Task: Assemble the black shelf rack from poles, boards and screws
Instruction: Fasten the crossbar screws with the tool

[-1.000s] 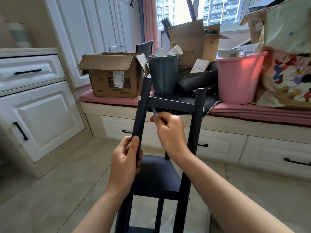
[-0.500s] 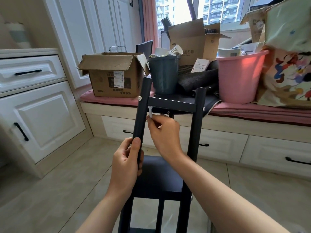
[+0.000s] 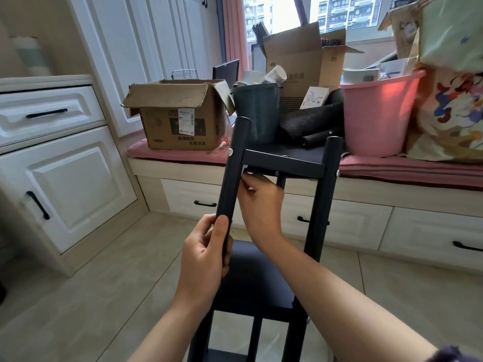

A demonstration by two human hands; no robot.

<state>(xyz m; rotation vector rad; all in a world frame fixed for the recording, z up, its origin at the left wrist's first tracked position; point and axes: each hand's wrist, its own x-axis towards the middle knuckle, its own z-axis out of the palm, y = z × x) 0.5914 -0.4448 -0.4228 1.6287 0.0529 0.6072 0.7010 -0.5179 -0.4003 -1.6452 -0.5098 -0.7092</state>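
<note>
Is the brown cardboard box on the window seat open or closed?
Open: the cardboard box has its top flaps folded outward. Its contents cannot be seen.

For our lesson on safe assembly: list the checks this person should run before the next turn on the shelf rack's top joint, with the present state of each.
1. Left hand grips the front left pole: ok.
2. Right hand holds a small silver tool under the top board: ok.
3. Tool seated in a screw: cannot tell.
4. Outer screw present in the left pole: ok.
5. Middle board attached: ok.
6. Rack square: cannot tell.
</note>
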